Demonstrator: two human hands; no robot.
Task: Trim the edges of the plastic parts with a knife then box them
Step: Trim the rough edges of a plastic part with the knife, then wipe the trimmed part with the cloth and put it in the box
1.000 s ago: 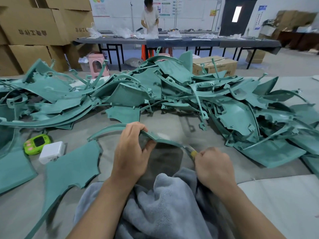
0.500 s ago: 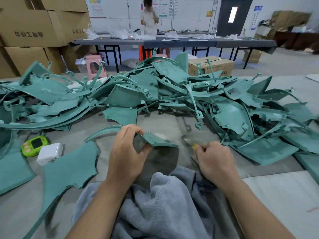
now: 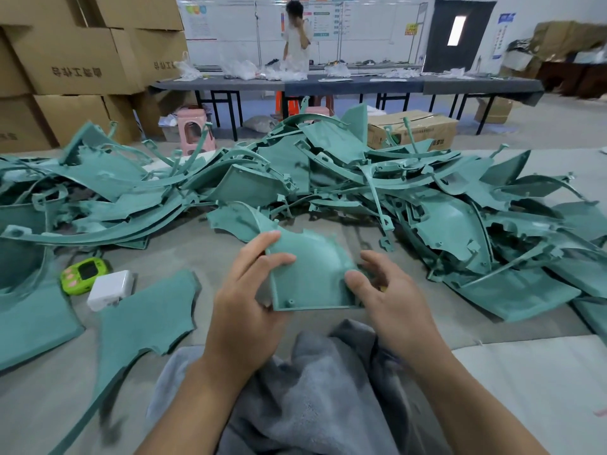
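Both bare forearms reach forward, side by side. The left hand [image 3: 249,290] pinches the plastic part [image 3: 308,277] at its left edge, thumb on top. The right hand [image 3: 394,297] grips the right corner under its thumb, with the fingers apparently curled behind.

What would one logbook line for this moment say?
left hand: grips plastic part | right hand: pinches its corner | beneath: grey towel

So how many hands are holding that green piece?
2. The left hand grips the green plastic part at its left edge; the right hand pinches its right edge. None seems hidden.
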